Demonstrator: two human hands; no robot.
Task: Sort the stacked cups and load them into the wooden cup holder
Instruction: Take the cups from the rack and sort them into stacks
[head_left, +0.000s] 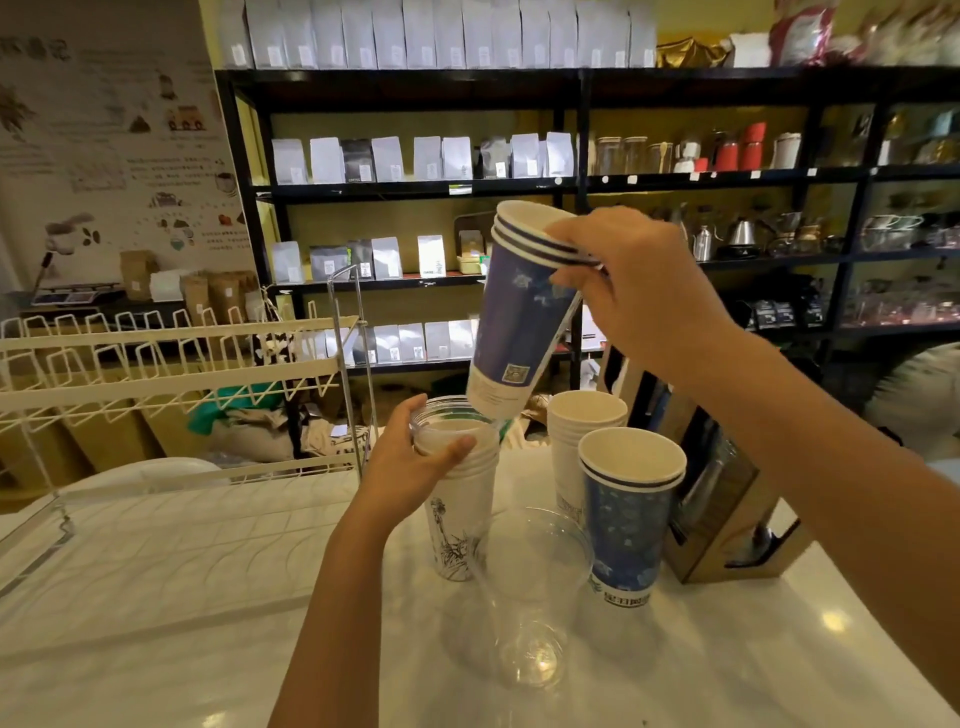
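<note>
Head view, clear cups (524, 597) before wooden holder (727, 499), wire rack (171, 358) perhaps empty

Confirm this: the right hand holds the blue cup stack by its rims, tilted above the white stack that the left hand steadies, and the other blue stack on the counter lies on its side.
One thing is wrong. In the head view the other blue stack stands upright on the counter, not on its side. The rest holds: the right hand holds the blue cup stack by its rims, above the white stack under the left hand.

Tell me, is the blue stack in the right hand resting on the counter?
No. The right hand holds the blue cup stack tilted in the air, above the white cups gripped by the left hand.
</note>
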